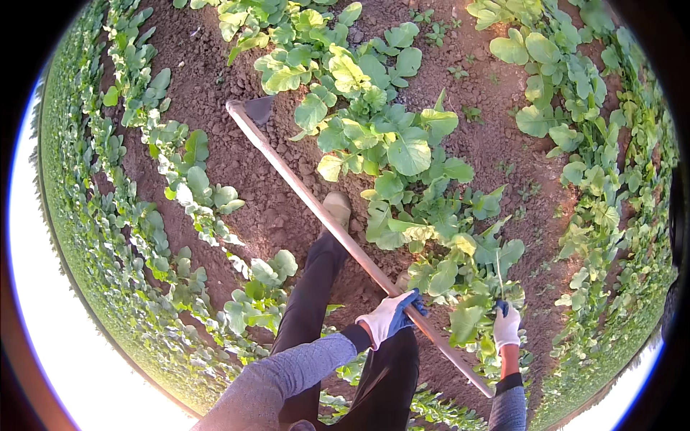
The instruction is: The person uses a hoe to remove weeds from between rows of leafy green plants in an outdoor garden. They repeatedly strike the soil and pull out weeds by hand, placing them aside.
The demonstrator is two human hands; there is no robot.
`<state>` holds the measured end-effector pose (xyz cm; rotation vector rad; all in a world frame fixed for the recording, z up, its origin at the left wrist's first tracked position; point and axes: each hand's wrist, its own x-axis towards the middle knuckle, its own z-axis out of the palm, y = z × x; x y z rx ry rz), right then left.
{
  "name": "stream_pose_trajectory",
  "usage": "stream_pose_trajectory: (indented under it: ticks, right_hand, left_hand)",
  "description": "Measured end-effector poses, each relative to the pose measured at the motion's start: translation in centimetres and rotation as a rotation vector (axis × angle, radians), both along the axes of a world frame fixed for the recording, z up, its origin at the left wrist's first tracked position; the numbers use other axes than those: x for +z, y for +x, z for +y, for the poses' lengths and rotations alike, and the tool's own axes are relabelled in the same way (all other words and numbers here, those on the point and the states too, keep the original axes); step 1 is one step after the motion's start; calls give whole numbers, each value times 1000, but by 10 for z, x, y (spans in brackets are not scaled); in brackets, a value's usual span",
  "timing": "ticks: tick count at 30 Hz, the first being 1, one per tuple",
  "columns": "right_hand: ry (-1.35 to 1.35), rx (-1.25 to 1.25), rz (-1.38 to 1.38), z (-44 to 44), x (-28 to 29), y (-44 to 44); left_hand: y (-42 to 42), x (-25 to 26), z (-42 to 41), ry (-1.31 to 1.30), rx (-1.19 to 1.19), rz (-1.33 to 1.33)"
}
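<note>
My left hand (389, 318), in a white and blue work glove, is closed around the wooden handle of a hoe (318, 207). The handle runs diagonally across the view, and its dark metal blade (260, 110) is at the upper left, over or on the soil beside the crop row. My right hand (507, 324), gloved alike, is at the lower right against the leafy plants (468, 318). A thin pale stalk (499, 272) rises from its fingertips, which seem to pinch it. The leaves partly surround these fingers.
Leafy crop rows stand on both sides, the middle one (377, 134) running close by my legs. Brown clumpy soil (259, 178) lies between rows, with small seedlings (458, 71) in the right strip. My shoe (338, 208) is on the soil under the handle.
</note>
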<state>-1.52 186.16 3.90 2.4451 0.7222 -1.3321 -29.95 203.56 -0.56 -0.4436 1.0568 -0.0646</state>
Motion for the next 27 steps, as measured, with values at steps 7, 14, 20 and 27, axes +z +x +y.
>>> stream_pose_trajectory:
  ticks: [7,14,20,27]
  right_hand:
    - [-133,-992,462,-218,192,-78]
    - [-156,-37,243,-122,294,-132]
    - [77,-41,306,19,250,-171]
    - [71,-232,529,190,256,-258]
  left_hand:
    - [-27,51,9,117,84,84]
    - [-38,107,40,169,170,283]
    - [-60,120,206,525,194,502]
    - [-100,87,338,905,-131,876]
